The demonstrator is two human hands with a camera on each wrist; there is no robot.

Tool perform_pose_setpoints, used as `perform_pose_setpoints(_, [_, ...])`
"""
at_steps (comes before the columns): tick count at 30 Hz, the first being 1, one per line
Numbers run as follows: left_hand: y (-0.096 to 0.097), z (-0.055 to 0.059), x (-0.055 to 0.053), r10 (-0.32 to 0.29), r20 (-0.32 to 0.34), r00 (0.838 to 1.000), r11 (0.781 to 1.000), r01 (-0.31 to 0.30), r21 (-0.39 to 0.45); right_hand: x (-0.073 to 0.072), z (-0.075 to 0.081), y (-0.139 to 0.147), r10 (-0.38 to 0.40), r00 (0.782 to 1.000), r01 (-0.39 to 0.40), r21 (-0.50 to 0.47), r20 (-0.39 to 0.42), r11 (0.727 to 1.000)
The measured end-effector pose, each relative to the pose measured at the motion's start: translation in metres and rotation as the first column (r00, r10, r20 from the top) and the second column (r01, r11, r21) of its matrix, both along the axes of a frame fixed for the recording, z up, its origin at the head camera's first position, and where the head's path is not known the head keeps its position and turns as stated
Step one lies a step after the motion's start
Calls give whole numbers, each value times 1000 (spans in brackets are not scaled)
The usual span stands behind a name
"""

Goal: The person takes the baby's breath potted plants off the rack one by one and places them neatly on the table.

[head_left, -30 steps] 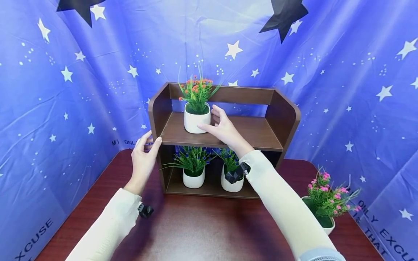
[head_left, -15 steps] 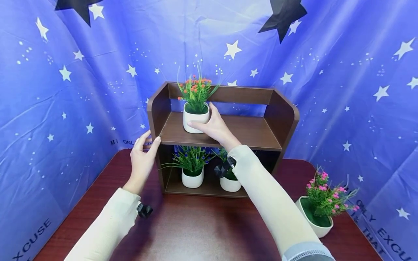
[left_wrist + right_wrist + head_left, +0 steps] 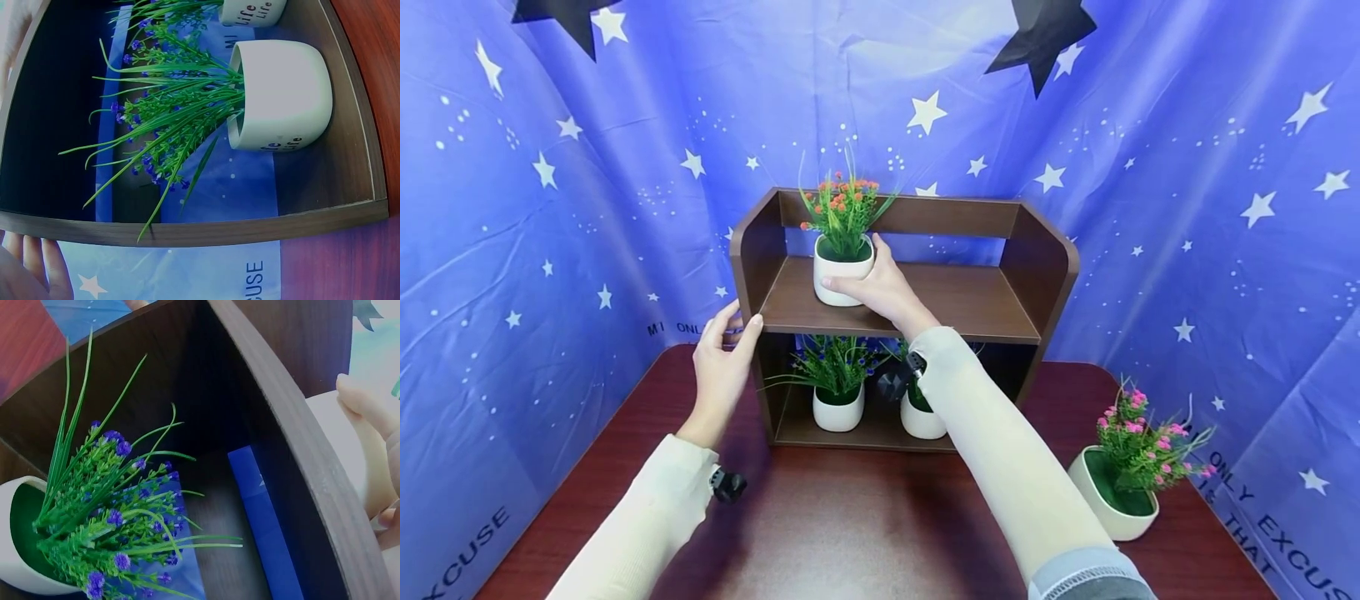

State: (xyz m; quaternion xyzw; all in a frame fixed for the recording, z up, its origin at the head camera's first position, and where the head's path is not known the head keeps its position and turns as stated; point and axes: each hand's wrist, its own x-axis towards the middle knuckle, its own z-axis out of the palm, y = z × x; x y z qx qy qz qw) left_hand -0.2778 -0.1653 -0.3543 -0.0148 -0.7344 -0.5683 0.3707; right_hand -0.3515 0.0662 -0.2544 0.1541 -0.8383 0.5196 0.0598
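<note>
On the upper board of a brown two-tier shelf (image 3: 925,292) stands a white flowerpot (image 3: 838,279) with orange flowers (image 3: 842,200). My right hand (image 3: 883,287) grips this pot from the right, thumb across its front and fingers toward its back. My left hand (image 3: 722,358) holds the shelf's left side panel, thumb at the front edge and fingers along the outside. In the right wrist view the right thumb (image 3: 369,409) lies on the white pot. Fingers (image 3: 53,262) of the left hand show beyond the panel in the left wrist view.
Two white pots with blue-purple flowers, one left (image 3: 837,408) and one right (image 3: 922,417), stand in the lower tier; my right forearm partly covers the right one. A pot with pink flowers (image 3: 1116,500) stands on the red-brown table (image 3: 820,533) at right. Blue star-patterned cloth (image 3: 625,167) surrounds the table.
My right hand has closed in from beside the orange-flowered pot to grip it, its forearm shifting left. The left hand keeps its place on the shelf. The head view has turned slightly right.
</note>
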Motion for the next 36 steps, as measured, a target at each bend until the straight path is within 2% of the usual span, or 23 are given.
perform_pose_setpoints(15, [1,1,2,-9,-10,1000,1000,9,2,3,0,-2,-19,1000,19,18,-23,1000])
perform_pose_setpoints(23, [1,0,2,8,-7,1000,1000,-8,-5,6,0,-1,-21,999,24,72,-47,997])
perform_pose_setpoints(28, [0,2,1,2,-8,1000,1000,-2,-6,7,0,-1,-12,997,17,64,-77,998])
perform_pose_setpoints(36, [1,2,4,-2,9,1000,1000,2,-3,15,-3,-1,5,997,-1,48,-72,999])
